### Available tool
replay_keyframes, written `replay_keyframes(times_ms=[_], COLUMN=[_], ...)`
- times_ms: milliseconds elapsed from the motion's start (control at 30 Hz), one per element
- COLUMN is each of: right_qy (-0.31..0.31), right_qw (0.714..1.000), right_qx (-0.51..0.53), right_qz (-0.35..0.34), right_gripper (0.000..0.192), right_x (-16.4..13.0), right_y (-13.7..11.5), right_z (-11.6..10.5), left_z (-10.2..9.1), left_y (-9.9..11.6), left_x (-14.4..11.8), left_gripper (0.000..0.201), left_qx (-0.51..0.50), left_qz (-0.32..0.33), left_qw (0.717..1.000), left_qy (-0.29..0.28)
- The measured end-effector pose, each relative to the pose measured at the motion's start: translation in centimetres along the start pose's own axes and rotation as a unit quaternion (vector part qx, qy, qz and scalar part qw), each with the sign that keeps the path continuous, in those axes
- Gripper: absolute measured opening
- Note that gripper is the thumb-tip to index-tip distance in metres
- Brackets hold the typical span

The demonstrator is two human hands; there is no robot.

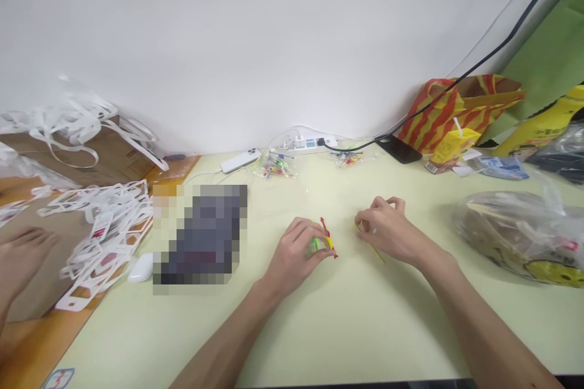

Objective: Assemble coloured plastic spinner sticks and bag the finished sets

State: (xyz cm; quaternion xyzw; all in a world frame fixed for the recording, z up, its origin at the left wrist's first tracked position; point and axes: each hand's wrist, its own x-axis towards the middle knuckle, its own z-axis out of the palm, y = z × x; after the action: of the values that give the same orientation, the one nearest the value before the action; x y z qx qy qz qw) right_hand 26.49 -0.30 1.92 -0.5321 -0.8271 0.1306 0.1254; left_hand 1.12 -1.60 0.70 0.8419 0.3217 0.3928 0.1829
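1. Curving round a small coloured piece (330,244), the person's left hand (294,249) is partly closed, with the thumb and forefinger bent towards each other and holding it near their tips.
2. Green, yellow and red parts of the piece show at the gap between thumb and forefinger; one red tip stands out beyond the fingers, another lies by the thumb.
3. Pinching a thin yellow stick (378,254), the right hand (383,230) is nearly closed at thumb and forefinger, its other fingers loosely curled; the stick slants down beneath the palm.
4. Both hands are low over the pale table (347,328), near each other but apart, and the piece and stick do not touch.
5. Farther back, near the wall, lie two clear bags of small coloured parts, one left (275,165) and one right (348,158).
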Motion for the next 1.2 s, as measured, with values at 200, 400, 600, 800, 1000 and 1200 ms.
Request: replay_keyframes(times_ms=[200,400,600,800,1000,1200], right_qy=[0.015,0.029,-0.022,-0.119,-0.075,-0.077], right_qw=[1.000,0.990,0.900,0.817,0.853,0.861], right_qx=[-0.022,0.140,0.435,0.564,0.517,0.502], right_qz=[0.010,0.013,-0.006,-0.014,-0.013,-0.012], right_gripper=[0.029,0.024,0.024,0.029,0.017,0.017], right_x=[0.3,0.3,0.4,0.4,0.3,0.3], right_y=[-0.7,-2.0,-3.3,-3.6,-4.1,-4.3], right_z=[1.2,-0.1,-1.6,-0.8,-0.8,-0.8], left_z=[-0.1,-0.2,-0.4,-0.5,-0.5,-0.5], left_y=[0.0,-0.1,0.1,0.1,0.3,0.7], left_x=[0.0,0.0,0.3,0.3,0.2,0.4], left_gripper=[0.015,0.025,0.019,0.014,0.019,0.018], left_qx=[-0.010,-0.029,-0.063,-0.113,-0.276,-0.339], left_qz=[-0.013,-0.023,-0.026,-0.032,-0.161,-0.171], left_qw=[1.000,0.999,0.998,0.992,0.947,0.925], left_qy=[-0.001,0.004,0.016,0.050,0.044,0.021])
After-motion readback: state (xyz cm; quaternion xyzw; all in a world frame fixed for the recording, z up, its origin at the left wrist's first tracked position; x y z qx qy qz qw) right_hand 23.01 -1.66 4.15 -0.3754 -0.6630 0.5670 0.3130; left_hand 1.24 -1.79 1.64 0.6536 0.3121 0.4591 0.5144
